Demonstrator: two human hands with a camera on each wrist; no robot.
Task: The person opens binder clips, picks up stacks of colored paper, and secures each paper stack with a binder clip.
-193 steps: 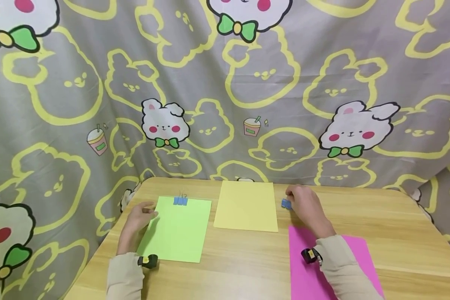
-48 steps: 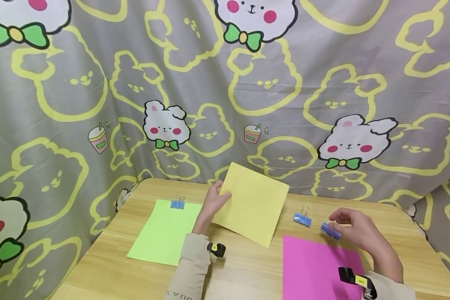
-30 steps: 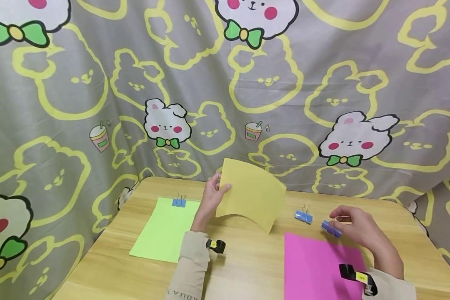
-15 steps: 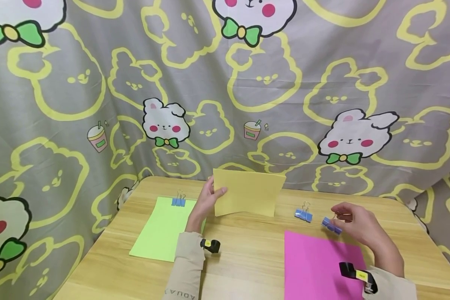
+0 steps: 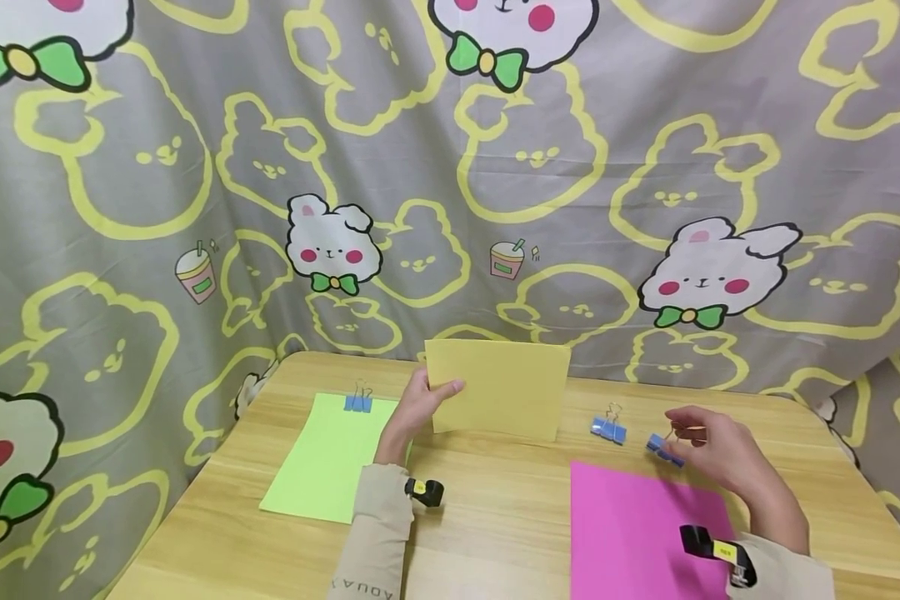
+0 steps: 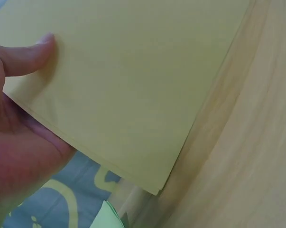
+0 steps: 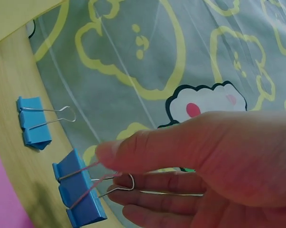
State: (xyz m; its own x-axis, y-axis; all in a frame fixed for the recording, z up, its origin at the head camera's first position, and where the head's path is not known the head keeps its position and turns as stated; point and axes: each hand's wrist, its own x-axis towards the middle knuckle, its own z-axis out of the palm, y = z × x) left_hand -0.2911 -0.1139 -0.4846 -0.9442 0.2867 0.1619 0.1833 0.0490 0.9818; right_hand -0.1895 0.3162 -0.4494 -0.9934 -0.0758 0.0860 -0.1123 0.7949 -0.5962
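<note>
My left hand point(image 5: 414, 407) grips a thin stack of yellow paper point(image 5: 498, 387) by its left edge, thumb on the near face. The stack stands nearly upright, with its lower edge at the table. In the left wrist view the sheet edges point(image 6: 93, 159) lie slightly apart near the palm. My right hand point(image 5: 720, 446) holds a blue binder clip point(image 7: 81, 192) by its wire handles, between thumb and fingers, above the pink paper's far edge. A second blue binder clip point(image 5: 608, 430) lies on the table between the yellow stack and that hand.
Green paper point(image 5: 322, 462) with a blue binder clip point(image 5: 357, 403) on its top edge lies at the left, partly behind my left forearm. Pink paper point(image 5: 622, 533) lies at the right front, under my right wrist. A patterned curtain point(image 5: 555, 317) hangs behind the wooden table point(image 5: 487, 517).
The yellow paper lay flat at first; my left hand has lifted it and turned it from a slant to level and upright. My right hand has moved right with one binder clip.
</note>
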